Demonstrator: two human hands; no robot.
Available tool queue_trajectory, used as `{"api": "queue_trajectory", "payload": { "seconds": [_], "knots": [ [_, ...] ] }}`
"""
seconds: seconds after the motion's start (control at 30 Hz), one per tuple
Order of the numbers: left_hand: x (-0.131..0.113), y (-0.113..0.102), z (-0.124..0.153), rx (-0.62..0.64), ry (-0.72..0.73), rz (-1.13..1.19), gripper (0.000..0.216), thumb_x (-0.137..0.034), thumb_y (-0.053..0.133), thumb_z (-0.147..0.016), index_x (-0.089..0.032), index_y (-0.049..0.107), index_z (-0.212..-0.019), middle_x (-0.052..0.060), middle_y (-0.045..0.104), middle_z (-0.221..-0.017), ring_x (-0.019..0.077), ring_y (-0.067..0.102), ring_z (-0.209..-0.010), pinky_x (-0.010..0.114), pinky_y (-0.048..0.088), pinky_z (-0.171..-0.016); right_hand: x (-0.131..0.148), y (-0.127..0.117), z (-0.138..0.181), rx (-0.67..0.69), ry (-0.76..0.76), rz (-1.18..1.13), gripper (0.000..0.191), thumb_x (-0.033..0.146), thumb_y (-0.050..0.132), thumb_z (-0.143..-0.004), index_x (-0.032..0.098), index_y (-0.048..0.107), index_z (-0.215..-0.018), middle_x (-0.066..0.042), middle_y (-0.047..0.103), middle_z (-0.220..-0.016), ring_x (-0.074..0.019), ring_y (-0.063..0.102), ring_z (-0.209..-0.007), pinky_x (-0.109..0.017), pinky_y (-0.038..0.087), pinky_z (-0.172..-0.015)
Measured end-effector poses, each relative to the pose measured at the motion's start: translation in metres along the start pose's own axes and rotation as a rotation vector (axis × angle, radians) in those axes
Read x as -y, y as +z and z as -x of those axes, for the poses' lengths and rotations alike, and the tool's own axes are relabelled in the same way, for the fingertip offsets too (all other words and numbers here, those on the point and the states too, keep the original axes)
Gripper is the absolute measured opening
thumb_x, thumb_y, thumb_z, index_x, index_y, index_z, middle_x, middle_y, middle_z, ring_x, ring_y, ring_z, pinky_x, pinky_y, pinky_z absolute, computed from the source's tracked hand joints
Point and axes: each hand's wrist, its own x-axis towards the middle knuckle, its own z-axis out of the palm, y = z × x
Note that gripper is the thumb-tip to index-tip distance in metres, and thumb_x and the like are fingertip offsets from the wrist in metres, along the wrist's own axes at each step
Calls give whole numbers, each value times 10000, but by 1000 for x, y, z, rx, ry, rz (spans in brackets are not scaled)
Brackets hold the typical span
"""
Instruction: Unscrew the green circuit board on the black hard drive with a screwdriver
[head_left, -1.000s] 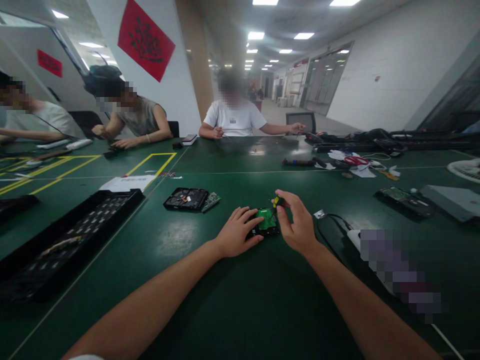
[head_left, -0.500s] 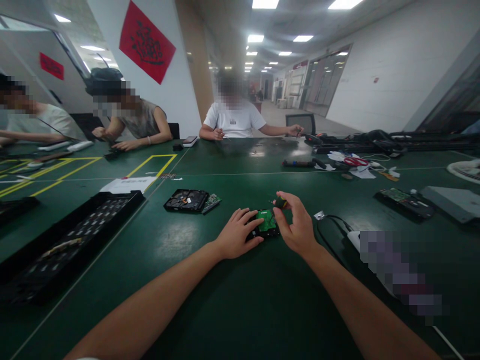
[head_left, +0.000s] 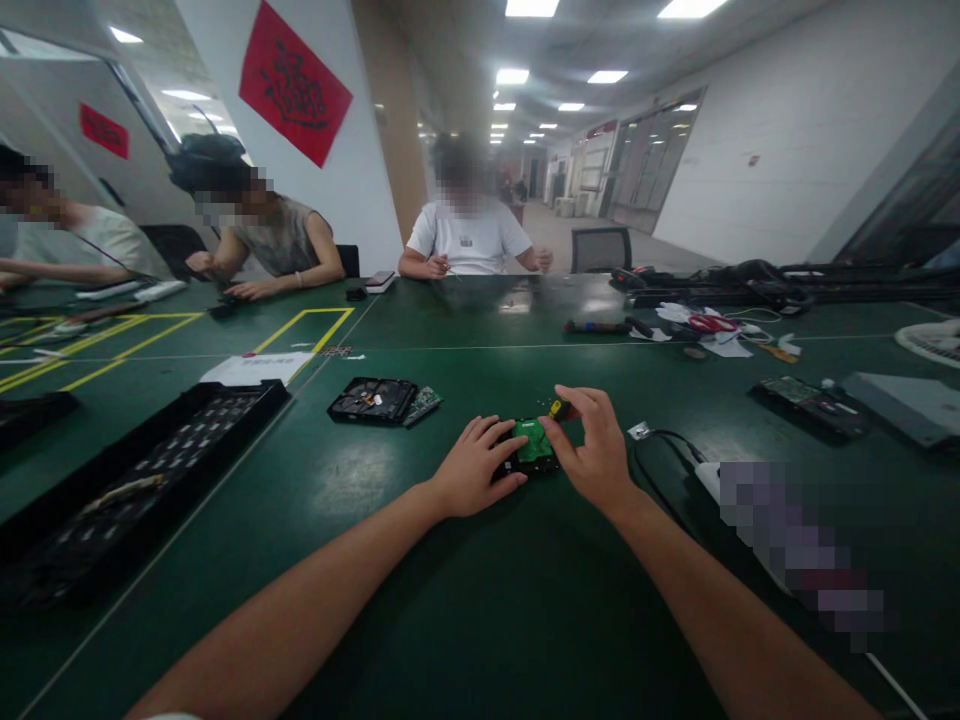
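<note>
A hard drive lies on the green table before me, its green circuit board facing up. My left hand holds it from the left, fingers spread over the board and thumb along the near edge. Over the drive's far right corner, my right hand pinches the yellow and black handle of a small screwdriver between thumb and fingers. The screwdriver's tip is too small to make out. Tiny specks, perhaps screws, lie just beyond the drive.
An opened drive and a loose circuit board lie left of centre. A long black tray stands farther left. At right are a cable, another drive and a grey box. A person sits opposite.
My right fingers have shifted around the screwdriver, and more yellow of its handle now shows. My left hand and the hard drive are still. The person opposite has drawn one hand inward.
</note>
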Motion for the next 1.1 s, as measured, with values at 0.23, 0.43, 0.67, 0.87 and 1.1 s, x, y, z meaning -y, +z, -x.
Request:
{"api": "queue_trajectory", "payload": {
  "seconds": [0.23, 0.43, 0.67, 0.87, 1.1],
  "knots": [
    [-2, -3, 0, 11, -5, -6, 633, -560, 599, -963, -291, 485, -1524, 112, 447, -1579, 385, 358, -1483, 642, 292, -1218, -1, 1, 1, 29, -1, -45, 478, 218, 583, -999, 325, 491, -1456, -93, 619, -1297, -259, 642, -1148, -454, 604, -935],
    [-1, -2, 1, 12, -7, -6, 632, -570, 593, -965, -289, 491, -1521, 113, 454, -1575, 385, 356, -1483, 645, 286, -1219, -2, 3, 4, 91, 15, -110, 459, 195, 540, -1015, 331, 492, -1450, -85, 626, -1354, -247, 673, -1151, -474, 596, -982],
    [-1, -2, 1, 12, -7, 6, 638, -575, 598, -962, -294, 486, -1524, 112, 451, -1576, 384, 356, -1484, 648, 286, -1217, 0, 1, 4, 150, 48, -220, 456, 182, 487, -1032, 312, 441, -1467, -102, 581, -1383, -238, 677, -1142, -490, 576, -1009],
    [0, 0, 1, 13, -11, 4, 640, -561, 616, -956, -303, 481, -1526, 111, 445, -1579, 383, 350, -1487, 648, 283, -1218, 1, -1, 0, 23, 5, -37, 429, 266, 645, -968, 313, 527, -1378, -96, 552, -1170, -249, 621, -995, -466, 607, -847],
    [-1, -3, 0, 35, 10, -13, 569, -553, 578, -982, -320, 514, -1498, 112, 410, -1597, 393, 336, -1491, 674, 274, -1207, -6, 3, 3, 65, 59, -148, 501, 221, 487, -1038, 316, 404, -1523, -120, 557, -1387, -255, 649, -1146, -501, 586, -978]
  ]
}}
